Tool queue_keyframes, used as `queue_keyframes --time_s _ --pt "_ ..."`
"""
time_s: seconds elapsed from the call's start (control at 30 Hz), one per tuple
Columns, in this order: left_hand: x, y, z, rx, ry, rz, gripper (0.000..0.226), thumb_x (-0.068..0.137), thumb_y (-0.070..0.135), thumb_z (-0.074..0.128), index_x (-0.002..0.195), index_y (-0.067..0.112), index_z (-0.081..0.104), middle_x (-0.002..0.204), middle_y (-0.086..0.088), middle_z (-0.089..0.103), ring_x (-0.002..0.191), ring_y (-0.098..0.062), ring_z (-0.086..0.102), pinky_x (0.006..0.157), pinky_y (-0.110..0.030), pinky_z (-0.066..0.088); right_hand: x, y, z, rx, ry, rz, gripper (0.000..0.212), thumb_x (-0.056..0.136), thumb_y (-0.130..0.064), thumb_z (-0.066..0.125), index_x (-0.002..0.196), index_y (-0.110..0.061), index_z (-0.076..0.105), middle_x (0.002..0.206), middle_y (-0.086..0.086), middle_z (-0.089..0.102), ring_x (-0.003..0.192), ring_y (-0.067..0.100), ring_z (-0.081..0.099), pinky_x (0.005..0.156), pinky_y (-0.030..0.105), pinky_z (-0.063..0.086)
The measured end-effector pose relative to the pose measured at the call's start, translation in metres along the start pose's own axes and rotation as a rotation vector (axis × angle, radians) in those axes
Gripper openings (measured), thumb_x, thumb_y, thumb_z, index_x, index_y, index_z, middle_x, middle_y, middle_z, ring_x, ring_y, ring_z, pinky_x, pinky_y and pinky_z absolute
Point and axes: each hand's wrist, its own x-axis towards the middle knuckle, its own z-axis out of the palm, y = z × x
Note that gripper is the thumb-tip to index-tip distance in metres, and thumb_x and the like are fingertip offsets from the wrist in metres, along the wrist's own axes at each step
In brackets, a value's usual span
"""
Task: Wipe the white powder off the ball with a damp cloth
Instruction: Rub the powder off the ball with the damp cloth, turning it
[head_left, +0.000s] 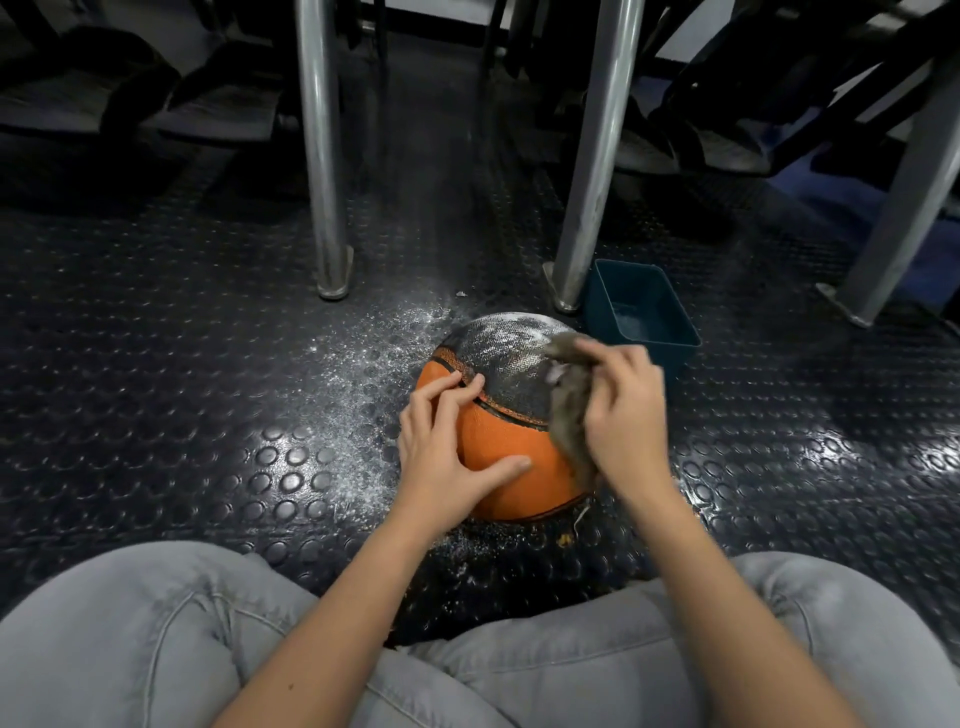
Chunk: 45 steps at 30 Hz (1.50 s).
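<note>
1. Head view, setting. The ball, an orange basketball with one dark panel, rests on the studded dark floor just in front of the person's knees, near two metal legs and just beside a blue tub.
2. Head view, left hand. It lies spread against the ball's near left side. Its fingers reach the seam with tips bent and the thumb is flat on the orange panel. It holds nothing and only steadies the ball.
3. Head view, right hand. Its fingers are curled round a bunched grey cloth, which is pressed to the ball's upper right side at the edge of the dark panel. This hand is blurred.
4. Head view, progress. White powder coats most of the dark top panel, densest toward the far rim. The orange panels facing the camera look largely free of it. The far side and underside are hidden.
5. Judgement. Wiping appears to be at an early or middle stage, with the top panel left to clean and the hidden faces unchecked. Spilled powder on the floor around the ball could dirty it again if it is rolled.
</note>
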Motion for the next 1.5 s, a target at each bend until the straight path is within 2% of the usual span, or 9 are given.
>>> queue_keyframes --time_s 0.13,0.37,0.6,0.8,0.93,1.03,1.13,1.33,1.5 --pt "-0.001 0.001 0.002 0.015 -0.002 -0.018 0.081 0.054 0.073 0.064 0.124 0.051 0.03 0.114 0.038 0.015 0.122 0.006 0.013 0.11 -0.036 0.014 0.015 0.013 -0.004 0.063 0.016 0.31 0.032 0.096 -0.003 0.039 0.118 -0.014 0.061 0.118 0.01 0.053 0.111 0.023 0.048 0.081 0.01 0.025" --pt "-0.002 -0.004 0.001 0.012 0.004 -0.014 0.076 0.055 0.066 0.067 0.121 0.053 0.031 0.112 0.038 0.015 0.12 0.006 0.016 0.111 -0.04 0.018 -0.024 -0.017 0.007 -0.129 -0.03 -0.288 0.033 0.088 -0.01 0.043 0.111 -0.012 0.066 0.105 0.01 0.059 0.087 0.021 0.043 0.073 0.03 0.038" --pt "-0.001 0.0 0.001 0.004 -0.02 -0.012 0.081 0.053 0.069 0.076 0.117 0.058 0.029 0.114 0.037 0.015 0.123 0.005 0.015 0.114 -0.042 0.014 0.01 0.009 0.002 0.101 0.045 0.332 0.031 0.096 -0.008 0.042 0.119 -0.018 0.06 0.112 0.004 0.047 0.111 0.019 0.047 0.087 0.017 0.029" --pt "0.002 -0.007 -0.005 -0.019 -0.006 -0.009 0.077 0.052 0.07 0.063 0.12 0.053 0.031 0.115 0.036 0.018 0.122 0.004 0.018 0.11 -0.037 0.018 -0.048 -0.009 0.006 -0.038 -0.027 -0.211 0.032 0.09 -0.014 0.043 0.118 -0.014 0.06 0.11 0.01 0.051 0.095 0.02 0.045 0.083 0.024 0.036" --pt "0.006 -0.006 -0.008 -0.071 -0.019 -0.06 0.084 0.05 0.074 0.063 0.124 0.053 0.029 0.121 0.033 0.019 0.121 0.01 0.015 0.109 -0.034 0.013 -0.01 0.021 -0.003 0.165 -0.003 0.264 0.033 0.095 -0.002 0.041 0.12 -0.014 0.058 0.116 0.01 0.051 0.104 0.017 0.048 0.081 0.008 0.026" --pt "0.009 -0.007 -0.008 -0.107 -0.006 -0.091 0.083 0.05 0.072 0.064 0.122 0.054 0.028 0.12 0.033 0.018 0.125 0.006 0.015 0.11 -0.034 0.015 -0.011 0.024 0.003 0.224 -0.001 0.364 0.034 0.097 -0.003 0.039 0.123 -0.016 0.055 0.117 0.004 0.047 0.106 0.011 0.045 0.086 0.009 0.026" --pt "0.01 -0.003 -0.006 -0.188 0.063 -0.17 0.075 0.055 0.073 0.058 0.12 0.05 0.029 0.126 0.025 0.021 0.13 -0.002 0.019 0.116 -0.042 0.018 -0.028 0.007 0.009 0.167 0.048 0.288 0.034 0.097 -0.005 0.039 0.126 -0.015 0.053 0.113 -0.002 0.043 0.108 0.016 0.045 0.091 0.018 0.029" --pt "0.009 -0.002 -0.005 -0.165 0.21 -0.217 0.101 0.05 0.073 0.06 0.133 0.025 0.028 0.13 0.012 0.024 0.132 -0.007 0.025 0.116 -0.044 0.02 -0.054 -0.023 0.007 -0.024 -0.03 -0.133 0.033 0.089 -0.011 0.039 0.114 -0.011 0.06 0.106 0.007 0.054 0.092 0.019 0.048 0.079 0.027 0.041" --pt "0.012 -0.002 -0.009 -0.176 0.13 -0.18 0.094 0.047 0.073 0.065 0.125 0.038 0.027 0.128 0.02 0.025 0.129 -0.004 0.026 0.116 -0.047 0.02 -0.01 0.018 -0.006 0.093 -0.077 0.25 0.033 0.093 0.001 0.042 0.113 -0.017 0.062 0.112 0.005 0.052 0.107 0.021 0.05 0.081 0.014 0.029"
